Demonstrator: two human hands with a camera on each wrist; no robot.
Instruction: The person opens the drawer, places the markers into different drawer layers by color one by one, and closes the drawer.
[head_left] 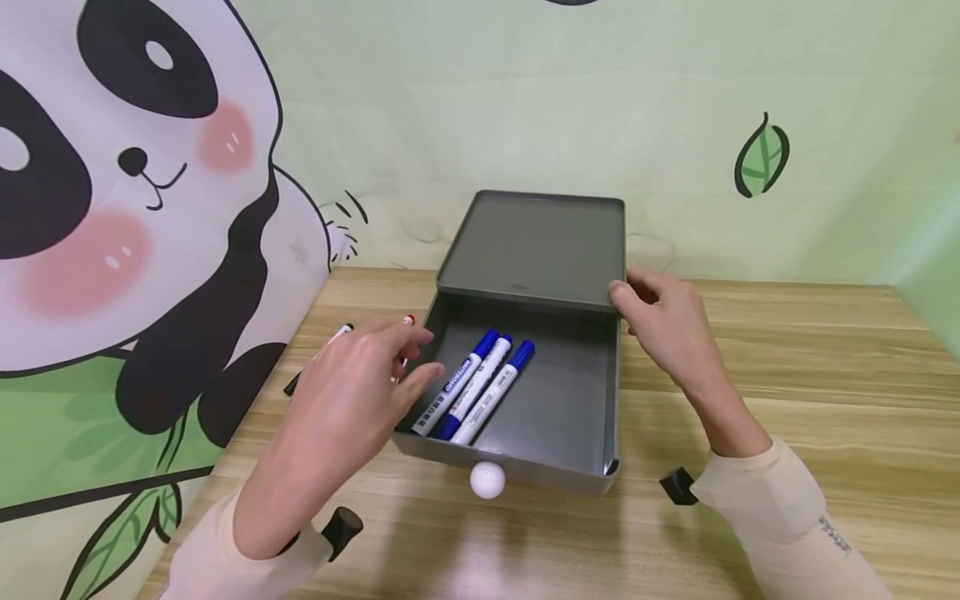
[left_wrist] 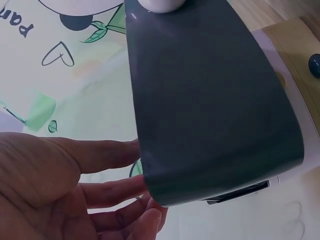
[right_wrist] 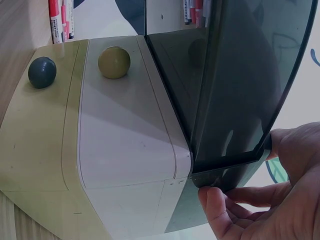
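Three blue marker pens [head_left: 474, 387] are contained in one pulled-out grey drawer [head_left: 566, 383], with one white knob [head_left: 487, 481]. One black-capped marker [head_left: 343, 332] and at least one red-capped marker [head_left: 408, 320] are partly covered by the left hand [head_left: 348, 379] on the worktop [head_left: 757, 367]. In the right wrist view, two lower drawer fronts, white [right_wrist: 127, 120] and yellow [right_wrist: 37, 130], are seen, the yellow one cut off. The left fingers are loosely spread just beside the leftmost blue pen; whether the drawer wall is touched cannot be told. The grey cabinet's corner [head_left: 617, 302] is pinched by the right hand [head_left: 667, 329].
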